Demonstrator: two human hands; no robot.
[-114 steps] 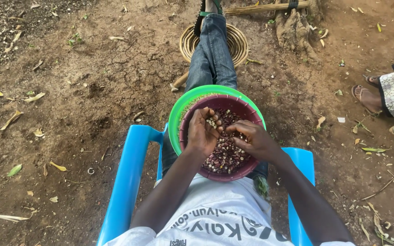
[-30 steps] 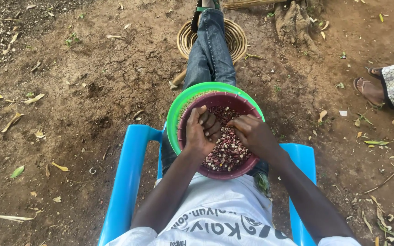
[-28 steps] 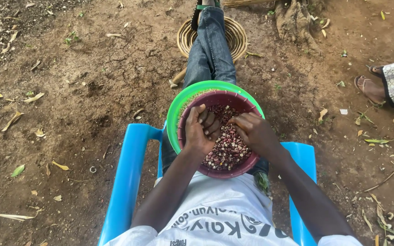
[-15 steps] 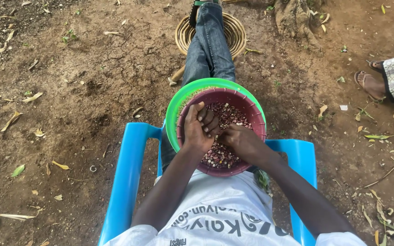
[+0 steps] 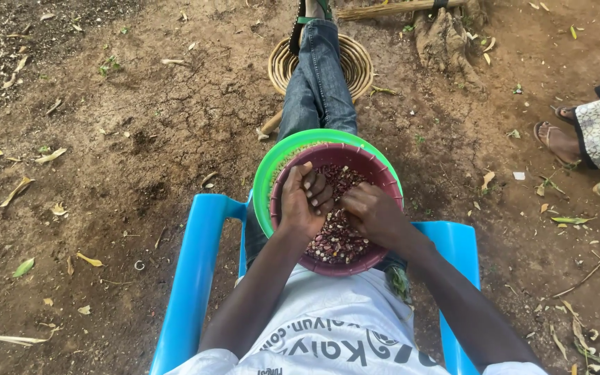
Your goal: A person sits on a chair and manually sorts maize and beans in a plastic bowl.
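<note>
Left hand (image 5: 303, 201) sits over the near-left side of the maroon bowl (image 5: 376, 167), fingers curled inward toward the palm; whether any beans are caught in that curl cannot be told. Right hand (image 5: 371, 212) rests palm-down on the beans (image 5: 335, 239), fingers bent and close together, their tips hidden, so its grip cannot be told either. The two hands nearly meet at the bowl's middle. Beans are mottled dark red and pale, heaped in the bowl. Maroon bowl nests inside a green basin (image 5: 272, 170), both on the person's lap. Person sits in a blue plastic chair (image 5: 192, 278), legs in jeans (image 5: 317, 83) stretched forward across a coiled woven ring (image 5: 355, 59) on bare earth. Another person's sandalled foot (image 5: 557, 139) shows at far right.
</note>
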